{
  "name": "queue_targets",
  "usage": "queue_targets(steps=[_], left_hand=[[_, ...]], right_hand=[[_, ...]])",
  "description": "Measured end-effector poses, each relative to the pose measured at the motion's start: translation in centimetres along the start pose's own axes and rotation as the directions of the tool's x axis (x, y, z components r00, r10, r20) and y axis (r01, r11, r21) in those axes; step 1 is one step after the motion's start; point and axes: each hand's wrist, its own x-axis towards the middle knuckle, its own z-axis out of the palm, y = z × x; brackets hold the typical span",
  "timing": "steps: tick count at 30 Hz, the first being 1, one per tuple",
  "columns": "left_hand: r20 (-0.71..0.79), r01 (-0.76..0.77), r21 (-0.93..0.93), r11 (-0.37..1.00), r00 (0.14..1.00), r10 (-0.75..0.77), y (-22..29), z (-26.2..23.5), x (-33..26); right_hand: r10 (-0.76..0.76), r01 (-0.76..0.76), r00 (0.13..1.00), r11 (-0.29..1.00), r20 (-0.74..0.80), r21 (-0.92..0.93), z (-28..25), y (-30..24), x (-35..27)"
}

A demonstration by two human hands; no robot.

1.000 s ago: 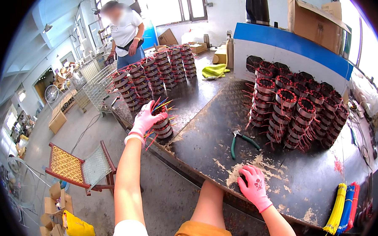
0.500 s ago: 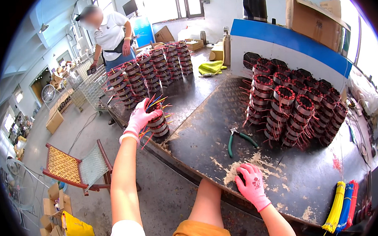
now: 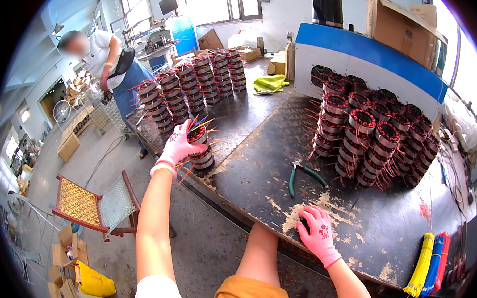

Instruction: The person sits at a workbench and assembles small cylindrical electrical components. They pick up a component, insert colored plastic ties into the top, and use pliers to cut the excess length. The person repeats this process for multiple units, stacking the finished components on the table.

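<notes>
At the near left edge of the workbench (image 3: 250,180) stands a short stack of wire-wound motor stators (image 3: 202,160), with red, yellow and blue lead wires sticking out. My left hand (image 3: 178,147), in a pink glove, grips the top stator, thumb across its near side and fingers at the upper rim. My right hand (image 3: 317,232), also gloved in pink, rests on a worn patch of the bench. Its thumb stands apart from the fingers, with a dark gap between them and nothing visibly held. Beyond it lie green-handled pliers (image 3: 304,176), jaws pointing away.
Several tall stator columns (image 3: 194,89) line the far left of the bench; a dense group (image 3: 362,122) stands at right. Yellow, blue and red wire bundles (image 3: 427,263) lie near right. A yellow-green cloth (image 3: 270,83) lies far back. A woven chair (image 3: 97,206) and a person (image 3: 104,61) are at left.
My left hand has shifted slightly at the top stator, its thumb now stretched across the near side. My right hand stays put. The other person has moved left and bends lower.
</notes>
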Motion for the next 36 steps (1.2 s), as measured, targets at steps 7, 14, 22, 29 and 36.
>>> queue_targets(steps=[7,14,22,29,36], left_hand=[[-0.027,-0.045,0.062,0.997,0.999,0.047,0.4,-0.2,-0.7],[0.014,0.038,-0.001,0.999,0.999,-0.038,0.8,-0.9,-1.2],[0.000,0.051,-0.042,0.998,0.999,-0.051,0.4,-0.4,-0.7],[0.021,0.001,-0.074,0.997,1.000,0.000,0.5,-0.8,-1.1],[0.036,0.001,-0.010,1.000,0.999,-0.001,0.2,-0.5,-0.5]], right_hand=[[-0.025,0.025,1.000,1.000,-0.019,0.012,0.2,0.1,-0.1],[-0.020,0.020,1.000,1.000,-0.001,0.011,0.5,-0.2,0.0],[-0.012,0.012,1.000,1.000,-0.011,0.014,0.7,0.3,-0.4],[-0.039,0.039,0.999,0.999,-0.023,0.004,0.0,-0.5,-0.1],[-0.033,0.033,0.999,0.999,-0.019,-0.004,0.3,0.1,-0.1]])
